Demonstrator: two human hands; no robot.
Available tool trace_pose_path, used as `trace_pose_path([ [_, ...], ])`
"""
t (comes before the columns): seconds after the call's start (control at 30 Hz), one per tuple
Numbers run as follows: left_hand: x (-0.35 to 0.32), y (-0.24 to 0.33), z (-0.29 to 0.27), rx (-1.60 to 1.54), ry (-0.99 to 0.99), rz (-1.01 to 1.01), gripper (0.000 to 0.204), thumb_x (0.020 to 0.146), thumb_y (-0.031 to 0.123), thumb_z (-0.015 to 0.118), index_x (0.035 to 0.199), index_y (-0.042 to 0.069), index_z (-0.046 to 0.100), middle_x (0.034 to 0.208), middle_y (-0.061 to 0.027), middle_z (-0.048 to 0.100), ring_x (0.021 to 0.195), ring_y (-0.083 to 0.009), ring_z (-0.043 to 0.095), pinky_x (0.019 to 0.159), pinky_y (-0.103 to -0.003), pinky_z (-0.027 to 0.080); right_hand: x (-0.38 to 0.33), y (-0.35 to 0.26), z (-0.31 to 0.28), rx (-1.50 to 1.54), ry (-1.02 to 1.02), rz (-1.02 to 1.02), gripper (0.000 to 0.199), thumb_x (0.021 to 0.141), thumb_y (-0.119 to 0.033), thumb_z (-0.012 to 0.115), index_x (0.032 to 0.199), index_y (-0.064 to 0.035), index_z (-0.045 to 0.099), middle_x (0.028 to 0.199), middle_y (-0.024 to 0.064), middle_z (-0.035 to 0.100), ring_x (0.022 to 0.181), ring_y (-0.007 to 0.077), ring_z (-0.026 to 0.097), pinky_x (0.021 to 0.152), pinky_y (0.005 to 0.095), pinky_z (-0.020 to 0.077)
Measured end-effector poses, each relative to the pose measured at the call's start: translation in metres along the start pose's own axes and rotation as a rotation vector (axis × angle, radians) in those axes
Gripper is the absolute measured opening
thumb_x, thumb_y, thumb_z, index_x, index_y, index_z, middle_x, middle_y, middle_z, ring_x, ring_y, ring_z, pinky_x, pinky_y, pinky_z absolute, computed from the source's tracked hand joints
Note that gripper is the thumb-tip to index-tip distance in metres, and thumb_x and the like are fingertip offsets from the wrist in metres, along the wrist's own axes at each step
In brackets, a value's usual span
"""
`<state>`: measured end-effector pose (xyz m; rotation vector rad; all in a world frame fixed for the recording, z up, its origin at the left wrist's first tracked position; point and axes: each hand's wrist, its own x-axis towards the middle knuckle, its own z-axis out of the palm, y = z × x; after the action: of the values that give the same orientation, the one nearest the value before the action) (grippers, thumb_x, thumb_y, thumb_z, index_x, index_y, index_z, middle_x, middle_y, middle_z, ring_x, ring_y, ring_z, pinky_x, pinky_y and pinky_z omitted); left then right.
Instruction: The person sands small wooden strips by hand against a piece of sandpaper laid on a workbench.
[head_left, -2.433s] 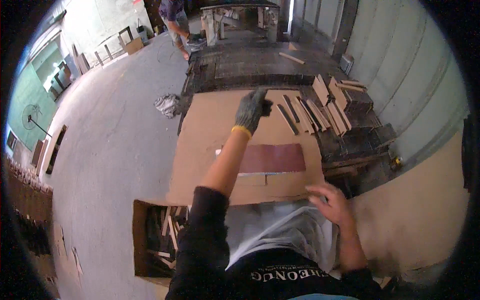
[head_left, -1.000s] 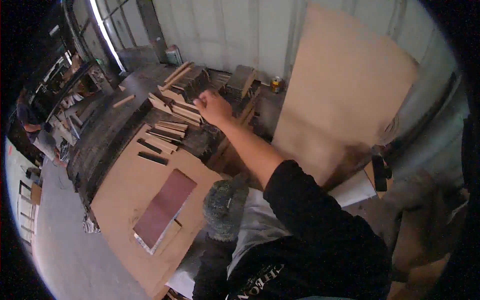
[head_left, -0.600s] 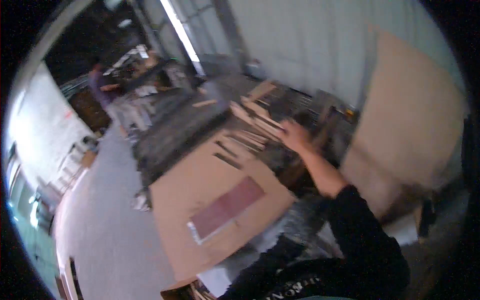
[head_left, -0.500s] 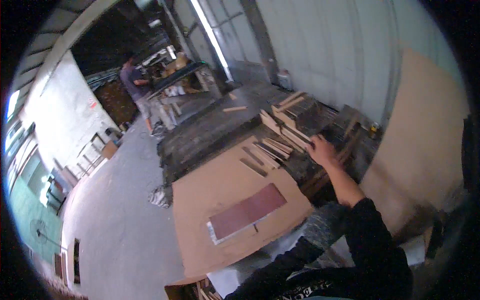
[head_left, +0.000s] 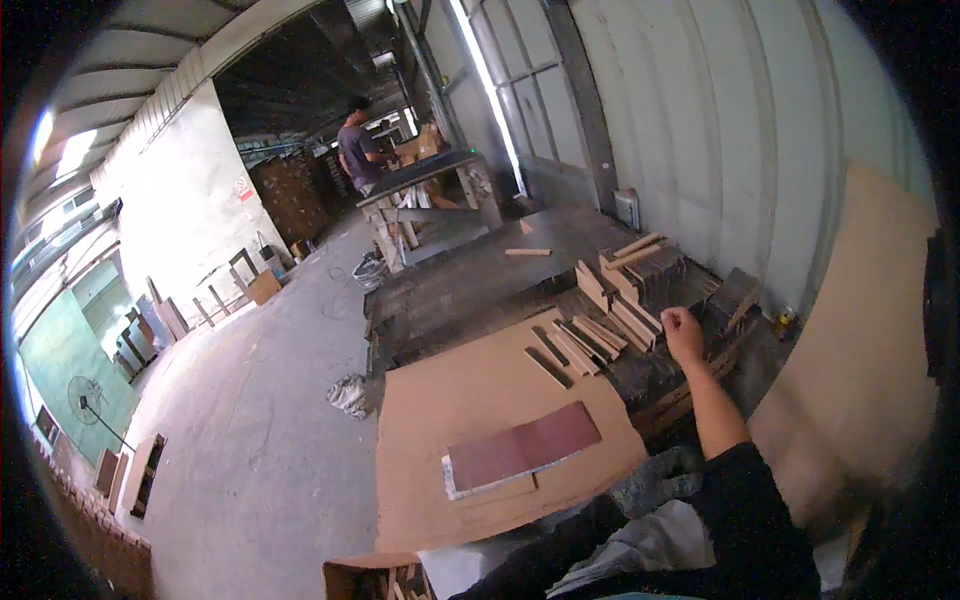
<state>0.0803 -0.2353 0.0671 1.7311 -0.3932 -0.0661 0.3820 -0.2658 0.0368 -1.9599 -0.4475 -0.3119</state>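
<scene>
The bare right grip (head_left: 684, 336) has its fingers curled in, just right of the near ends of the upright pale wooden strips (head_left: 632, 322) on the dark tabletop (head_left: 450, 285); whether it touches or holds one, I cannot tell. Loose narrow slats (head_left: 574, 352) fan out farther left, partly over the cardboard sheet (head_left: 420, 410). The gloved left grip (head_left: 656, 482) sits low beside the cardboard's near right corner, its closure unclear.
</scene>
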Motion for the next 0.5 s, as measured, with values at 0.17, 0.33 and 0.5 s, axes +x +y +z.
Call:
trace_pose_path([
  [0.17, 0.043, -0.043, -0.014, 0.844, 0.496, 0.291, 0.028, 0.087, 0.025, 0.057, 0.109, 0.008, 0.06, 0.101, -0.0133, 0.064, 0.088, -0.0325, 0.061, 0.073, -0.042, 0.047, 0.015, 0.004, 0.065, 0.303, 0.144, 0.291, 0.033, 0.089, -0.034, 0.06, 0.102, -0.0034, 0.059, 0.081, 0.0035, 0.061, 0.067, 0.016, 0.058, 0.057, 0.0311, 0.046],
  [0.33, 0.022, -0.019, -0.052, 1.085, 0.528, 0.029, 0.022, 0.084, 0.026, 0.057, 0.103, 0.014, 0.06, 0.092, -0.0128, 0.064, 0.082, -0.0334, 0.062, 0.071, -0.046, 0.046, -0.038, -0.037, 0.086, 0.943, -0.128, 0.627, 0.02, 0.086, -0.033, 0.06, 0.094, -0.0144, 0.058, 0.073, -0.0031, 0.055, 0.065, 0.0068, 0.053, 0.051, 0.0242, 0.0378],
  [0.5, 0.027, -0.036, -0.076, 0.961, 0.538, 0.127, 0.02, 0.086, 0.028, 0.054, 0.099, 0.013, 0.057, 0.082, -0.0128, 0.064, 0.077, -0.0347, 0.062, 0.066, -0.047, 0.046, -0.056, -0.028, 0.112, 0.358, -0.125, 0.36, 0.021, 0.09, -0.019, 0.055, 0.108, -0.0075, 0.056, 0.098, 0.0089, 0.06, 0.084, 0.0192, 0.059, 0.07, 0.0325, 0.048],
])
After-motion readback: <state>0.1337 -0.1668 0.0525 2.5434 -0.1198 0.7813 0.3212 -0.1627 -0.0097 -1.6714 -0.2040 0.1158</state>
